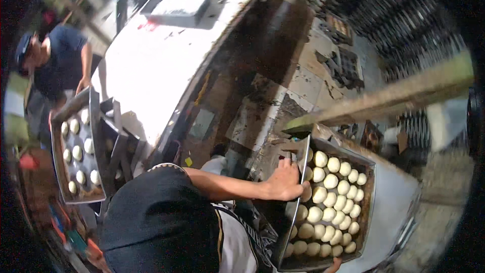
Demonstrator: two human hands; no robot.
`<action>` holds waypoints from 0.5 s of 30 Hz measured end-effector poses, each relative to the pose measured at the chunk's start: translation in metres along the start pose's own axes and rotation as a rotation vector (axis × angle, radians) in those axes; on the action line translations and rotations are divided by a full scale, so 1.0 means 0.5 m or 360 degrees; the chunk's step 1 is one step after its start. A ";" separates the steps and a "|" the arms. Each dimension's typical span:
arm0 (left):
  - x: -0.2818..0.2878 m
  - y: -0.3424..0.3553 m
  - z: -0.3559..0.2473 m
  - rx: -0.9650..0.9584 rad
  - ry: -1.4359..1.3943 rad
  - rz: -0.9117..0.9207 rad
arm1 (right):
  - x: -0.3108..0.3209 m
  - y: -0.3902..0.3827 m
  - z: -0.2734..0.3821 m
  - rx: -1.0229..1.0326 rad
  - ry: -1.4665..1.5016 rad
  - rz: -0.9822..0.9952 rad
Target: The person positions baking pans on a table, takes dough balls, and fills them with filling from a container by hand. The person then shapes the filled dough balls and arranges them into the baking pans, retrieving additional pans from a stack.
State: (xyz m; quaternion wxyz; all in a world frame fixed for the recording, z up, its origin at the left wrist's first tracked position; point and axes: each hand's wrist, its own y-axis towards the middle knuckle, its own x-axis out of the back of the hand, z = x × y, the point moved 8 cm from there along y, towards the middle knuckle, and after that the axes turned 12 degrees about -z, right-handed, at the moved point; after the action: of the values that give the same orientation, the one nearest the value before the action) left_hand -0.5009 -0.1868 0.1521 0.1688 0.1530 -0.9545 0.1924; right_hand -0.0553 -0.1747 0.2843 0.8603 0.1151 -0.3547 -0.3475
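My left arm reaches out to the right from a black sleeve, and my left hand [287, 181] is closed on the near-left rim of a deep metal baking tray [373, 184]. Its thumb lies over the rim on the inside. Rows of round, pale dough balls [330, 199] fill the tray. At the picture's lower edge, part of my right hand [334, 265] shows, with a digit over the tray's rim; the rest of that hand is out of view. The tray is at or just above a pale grey surface [391, 207]; contact cannot be made out.
On the left, a co-worker [63, 60] in dark clothes holds a tilted tray [78, 172] with spaced dough pieces, beside other trays. A long white table [166, 60] bears a grey pan of white powder [179, 7]. A wooden beam [389, 93] crosses at right; stacked metal racks [404, 15] stand behind.
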 end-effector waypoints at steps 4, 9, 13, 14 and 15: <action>0.229 0.013 0.129 0.0090 -0.0132 -0.0342 | -0.140 -0.161 0.248 0.0185 0.0187 0.0322; 0.524 -0.043 0.254 0.0240 -0.0252 -0.1018 | -0.261 -0.380 0.518 0.0475 0.0451 0.0752; 0.665 -0.092 0.385 0.0469 -0.0334 -0.1263 | -0.384 -0.536 0.655 0.1025 0.0603 0.1215; 0.689 -0.111 0.413 0.0509 -0.0386 -0.1362 | -0.504 -0.519 0.636 0.0449 0.0548 0.1436; 0.711 -0.133 0.437 0.0522 -0.0395 -0.1527 | -0.609 -0.512 0.597 -0.0228 0.0521 0.1560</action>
State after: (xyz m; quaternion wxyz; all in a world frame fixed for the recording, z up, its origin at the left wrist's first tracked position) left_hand -0.8533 -0.4177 0.1184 0.0973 0.6193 -0.7471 0.2209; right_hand -0.5479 -0.1410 0.2244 0.9720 -0.0707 -0.2030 0.0951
